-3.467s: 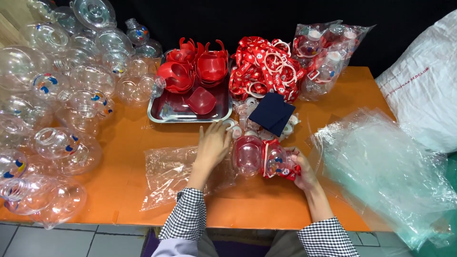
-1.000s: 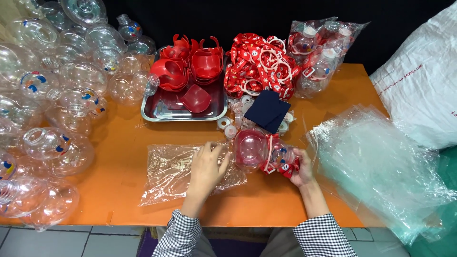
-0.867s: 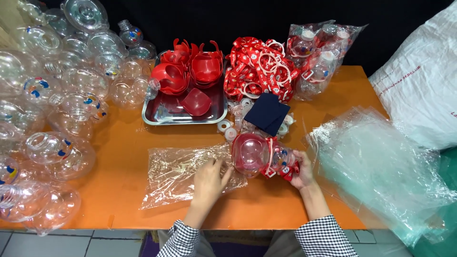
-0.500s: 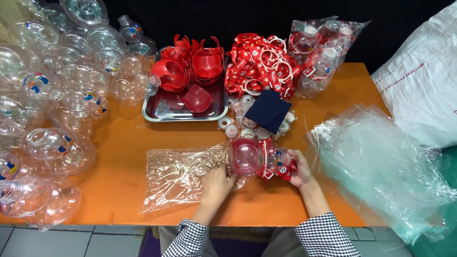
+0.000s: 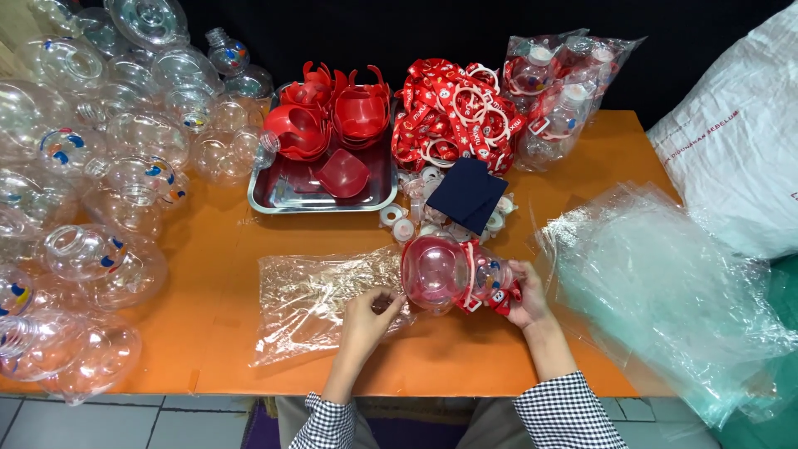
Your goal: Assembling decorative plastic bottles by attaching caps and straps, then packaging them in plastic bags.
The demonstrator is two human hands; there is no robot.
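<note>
Pinching the mouth of the clear plastic bag [image 5: 328, 299], the left hand [image 5: 366, 320] has moved in from the tray [image 5: 274, 195]; the right hand [image 5: 524, 291] stays closed round the red-capped bottle [image 5: 453, 274], now at the bag's opening, nearly ready for bagging.

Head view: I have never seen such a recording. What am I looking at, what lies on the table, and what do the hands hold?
A camera on a person's head looks down at their own two bare hands over an orange table. The right hand holds a clear round bottle with a red strap. The left hand pinches the edge of a clear bag lying flat. Behind them a metal tray holds red cups; clear bottles pile at the left, plastic bags at the right.
</note>
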